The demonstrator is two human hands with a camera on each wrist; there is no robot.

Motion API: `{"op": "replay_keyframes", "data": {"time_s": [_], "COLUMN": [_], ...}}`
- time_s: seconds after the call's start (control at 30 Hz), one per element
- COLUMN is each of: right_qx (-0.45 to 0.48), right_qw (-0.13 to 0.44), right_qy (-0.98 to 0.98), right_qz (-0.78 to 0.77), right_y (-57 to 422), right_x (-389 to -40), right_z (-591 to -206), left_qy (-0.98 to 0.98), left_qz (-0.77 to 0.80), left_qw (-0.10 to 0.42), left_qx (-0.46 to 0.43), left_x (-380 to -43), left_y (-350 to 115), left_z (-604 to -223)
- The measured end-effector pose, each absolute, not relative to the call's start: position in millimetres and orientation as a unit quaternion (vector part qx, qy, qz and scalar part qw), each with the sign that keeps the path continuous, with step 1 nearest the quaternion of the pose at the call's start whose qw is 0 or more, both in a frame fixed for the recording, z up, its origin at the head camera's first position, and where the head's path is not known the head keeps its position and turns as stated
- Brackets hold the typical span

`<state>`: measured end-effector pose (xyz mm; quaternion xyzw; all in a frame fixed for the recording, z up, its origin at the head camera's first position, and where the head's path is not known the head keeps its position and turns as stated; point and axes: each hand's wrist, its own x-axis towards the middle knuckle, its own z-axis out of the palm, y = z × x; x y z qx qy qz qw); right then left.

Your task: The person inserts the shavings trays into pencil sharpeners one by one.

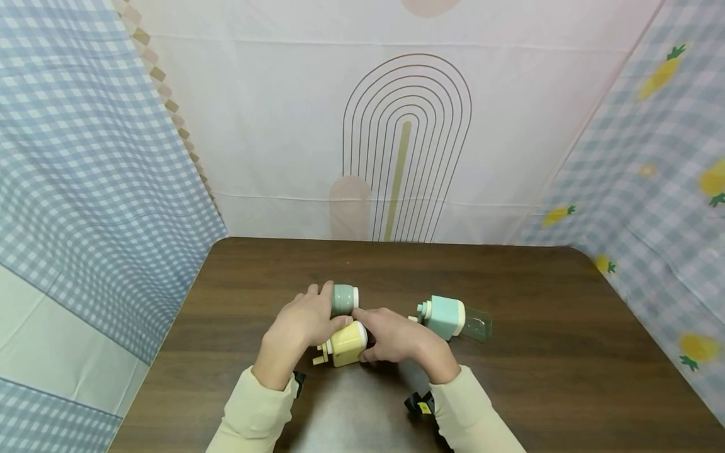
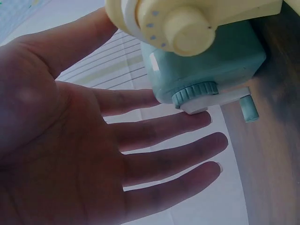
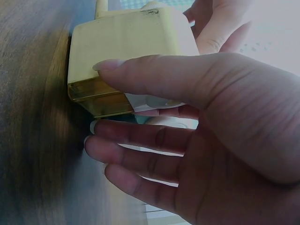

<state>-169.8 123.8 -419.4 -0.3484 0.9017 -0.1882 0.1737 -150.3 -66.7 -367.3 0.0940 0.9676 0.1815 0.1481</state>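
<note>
Two crank pencil sharpeners lie on their sides under my hands. The yellow pencil sharpener (image 1: 348, 346) is nearer me, and the green pencil sharpener (image 1: 342, 300) lies just beyond it. My left hand (image 1: 303, 321) reaches over their crank ends. Its thumb touches the yellow one in the left wrist view, while the straight fingers lie along the green one's crank (image 2: 220, 98). At the opposite end, my right hand (image 1: 396, 340) holds the yellow sharpener between thumb and index finger. Its other fingers spread below the yellow body's drawer end (image 3: 98, 96) in the right wrist view.
A mint pencil sharpener (image 1: 444, 316) lies to the right of my right hand, its clear drawer (image 1: 477, 325) pointing right. All of them lie on a dark wooden table (image 1: 538, 377). A patterned cloth (image 1: 272, 126) hangs behind the table, with checked cloths at both sides.
</note>
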Motion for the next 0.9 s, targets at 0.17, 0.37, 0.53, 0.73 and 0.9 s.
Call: {"op": "replay_keyframes", "data": {"time_s": [0.17,0.37,0.53,0.73,0.9], "right_qx": [-0.35,-0.348,-0.347,-0.352,-0.366], "right_qw": [0.172,0.172,0.175,0.175,0.172], "right_qy": [0.902,0.902,0.901,0.898,0.892], "right_qz": [-0.184,-0.189,-0.192,-0.197,-0.204], "right_y": [123,124,126,127,127], "right_x": [-169,-169,-169,-169,-170], "right_z": [-419,-419,-418,-417,-419], "left_qy": [0.967,0.969,0.973,0.958,0.948], "left_qz": [0.186,0.18,0.169,0.19,0.216], "left_qw": [0.15,0.136,0.07,0.067,0.092], "left_qx": [0.093,0.104,0.143,0.204,0.213], "left_x": [-151,-150,-146,-136,-132], "left_y": [-67,-66,-63,-57,-54], "left_z": [-369,-368,-358,-346,-345]}}
